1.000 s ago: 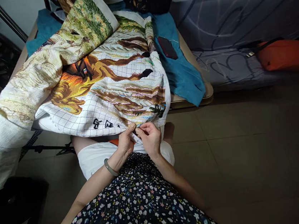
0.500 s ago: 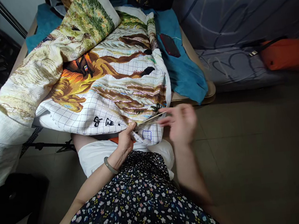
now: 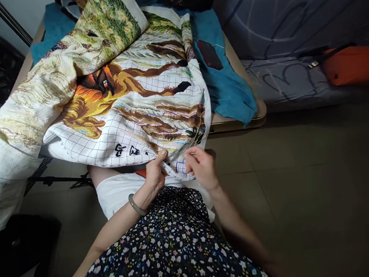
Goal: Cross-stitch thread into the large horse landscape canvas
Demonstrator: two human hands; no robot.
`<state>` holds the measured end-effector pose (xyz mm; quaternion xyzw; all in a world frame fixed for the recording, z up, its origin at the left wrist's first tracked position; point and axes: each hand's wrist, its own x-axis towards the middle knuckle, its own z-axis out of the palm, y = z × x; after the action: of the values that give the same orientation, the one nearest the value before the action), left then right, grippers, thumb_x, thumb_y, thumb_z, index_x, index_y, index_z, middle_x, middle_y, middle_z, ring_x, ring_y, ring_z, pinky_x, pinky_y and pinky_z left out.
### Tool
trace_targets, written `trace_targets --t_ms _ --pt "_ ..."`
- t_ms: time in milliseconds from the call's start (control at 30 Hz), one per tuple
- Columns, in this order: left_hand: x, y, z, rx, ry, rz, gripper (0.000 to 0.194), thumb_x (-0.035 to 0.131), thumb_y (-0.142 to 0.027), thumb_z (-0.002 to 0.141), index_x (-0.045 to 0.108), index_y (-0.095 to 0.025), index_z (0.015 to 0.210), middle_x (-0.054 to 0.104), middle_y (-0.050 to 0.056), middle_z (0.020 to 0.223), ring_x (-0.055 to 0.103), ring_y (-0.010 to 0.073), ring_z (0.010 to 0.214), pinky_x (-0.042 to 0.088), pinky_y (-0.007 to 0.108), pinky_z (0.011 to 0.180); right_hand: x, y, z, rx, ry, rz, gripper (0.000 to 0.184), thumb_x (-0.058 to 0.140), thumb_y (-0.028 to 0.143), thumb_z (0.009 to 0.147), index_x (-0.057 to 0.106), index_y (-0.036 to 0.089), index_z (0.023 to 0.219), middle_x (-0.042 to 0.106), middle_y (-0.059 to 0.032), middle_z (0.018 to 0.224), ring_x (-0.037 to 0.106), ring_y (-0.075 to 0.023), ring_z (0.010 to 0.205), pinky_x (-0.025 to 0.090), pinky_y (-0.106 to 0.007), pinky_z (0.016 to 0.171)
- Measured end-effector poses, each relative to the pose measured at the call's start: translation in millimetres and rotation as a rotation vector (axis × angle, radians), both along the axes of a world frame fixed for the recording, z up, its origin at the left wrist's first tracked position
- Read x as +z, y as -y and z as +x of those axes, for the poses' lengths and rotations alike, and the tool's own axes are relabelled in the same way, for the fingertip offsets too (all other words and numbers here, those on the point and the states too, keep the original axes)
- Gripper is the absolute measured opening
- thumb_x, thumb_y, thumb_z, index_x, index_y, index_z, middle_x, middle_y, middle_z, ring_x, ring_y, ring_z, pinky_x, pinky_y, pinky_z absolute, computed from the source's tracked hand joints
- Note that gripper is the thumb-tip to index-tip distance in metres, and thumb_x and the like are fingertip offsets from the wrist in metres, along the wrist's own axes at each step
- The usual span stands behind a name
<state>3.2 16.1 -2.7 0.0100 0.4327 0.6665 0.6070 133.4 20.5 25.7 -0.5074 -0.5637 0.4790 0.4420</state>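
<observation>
A large cross-stitch cloth [image 3: 116,126] lies draped over the low table toward my lap, with stitched brown, orange and white shapes and a blue printed grid. My left hand [image 3: 155,172] is closed on its near edge, thumb on top and the other fingers underneath. Just right of it, my right hand [image 3: 203,168] is held close above the cloth's corner, fingertips pinched together. Loose pale thread [image 3: 199,130] loops up from those fingers over the stitched area. Whether a needle sits in the pinch is too small to tell.
Under the cloth, a teal cover [image 3: 230,91] spreads over the low table [image 3: 258,114], with a dark red phone [image 3: 210,54] on it. An orange bag [image 3: 356,65] rests on the grey patterned sofa [image 3: 284,78]. The cloth's rolled part [image 3: 34,102] hangs off to the left.
My right hand has come left and down toward the cloth's corner. The thread, pulled straight before, now hangs in slack loops. My left hand keeps its place on the edge.
</observation>
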Motion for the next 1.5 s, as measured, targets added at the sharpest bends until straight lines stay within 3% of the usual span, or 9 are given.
trace_targets --t_ms 67,233,533,1033,1300,1500 --pt "0.5 0.6 -0.7 -0.013 -0.002 0.004 0.026 0.083 -0.021 0.05 0.068 -0.012 0.07 0.066 0.001 0.069 0.059 0.0122 0.067 0.045 0.028 0.075 -5.5 8.2 -13.9 0.092 0.121 -0.019 0.016 0.053 0.029 0.084 0.061 0.018 0.092 0.055 0.0043 0.054 0.049 -0.0077 0.045 0.041 -0.018 0.044" --pt "-0.3 0.8 -1.5 -0.024 0.016 0.002 0.026 0.083 -0.022 0.051 0.067 -0.012 0.069 0.065 0.001 0.067 0.057 0.0114 0.064 0.044 0.026 0.068 -4.9 8.2 -20.2 0.046 0.271 0.075 0.021 0.051 0.027 0.084 0.068 0.016 0.092 0.058 0.0018 0.054 0.053 -0.0097 0.048 0.043 -0.02 0.051" --pt "2.9 0.3 -1.3 0.001 0.031 -0.007 0.028 0.083 -0.02 0.049 0.067 -0.012 0.07 0.066 0.001 0.069 0.058 0.0113 0.066 0.045 0.027 0.073 -9.2 5.8 -20.9 0.027 0.385 0.151 0.024 0.052 0.028 0.084 0.072 0.016 0.093 0.063 -0.0011 0.058 0.054 -0.0115 0.05 0.044 -0.022 0.055" --pt "2.4 1.2 -0.4 -0.009 0.028 0.028 0.029 0.083 -0.019 0.05 0.067 -0.012 0.073 0.066 0.001 0.07 0.059 0.0117 0.067 0.045 0.028 0.077 0.3 6.1 -31.3 -0.058 0.586 0.25 0.02 0.052 0.022 0.08 0.071 0.018 0.082 0.066 -0.0027 0.061 0.055 -0.0127 0.051 0.041 -0.024 0.057" --pt "4.1 -0.9 -0.5 -0.009 -0.057 0.006 0.025 0.081 -0.019 0.051 0.066 -0.013 0.07 0.064 -0.001 0.066 0.057 0.0102 0.063 0.044 0.025 0.069 -14.3 7.6 -35.6 -0.04 0.141 0.01 0.014 0.057 0.03 0.077 0.062 0.017 0.075 0.065 -0.0023 0.068 0.058 -0.0126 0.059 0.046 -0.022 0.055" --pt "6.2 -3.0 0.5 0.027 -0.129 -0.005 0.025 0.082 -0.02 0.05 0.064 -0.015 0.066 0.062 -0.002 0.063 0.057 0.01 0.063 0.043 0.024 0.067 -18.5 9.1 -35.9 -0.04 0.069 -0.028 0.013 0.059 0.028 0.076 0.062 0.016 0.075 0.063 -0.001 0.066 0.056 -0.0117 0.057 0.046 -0.022 0.056"
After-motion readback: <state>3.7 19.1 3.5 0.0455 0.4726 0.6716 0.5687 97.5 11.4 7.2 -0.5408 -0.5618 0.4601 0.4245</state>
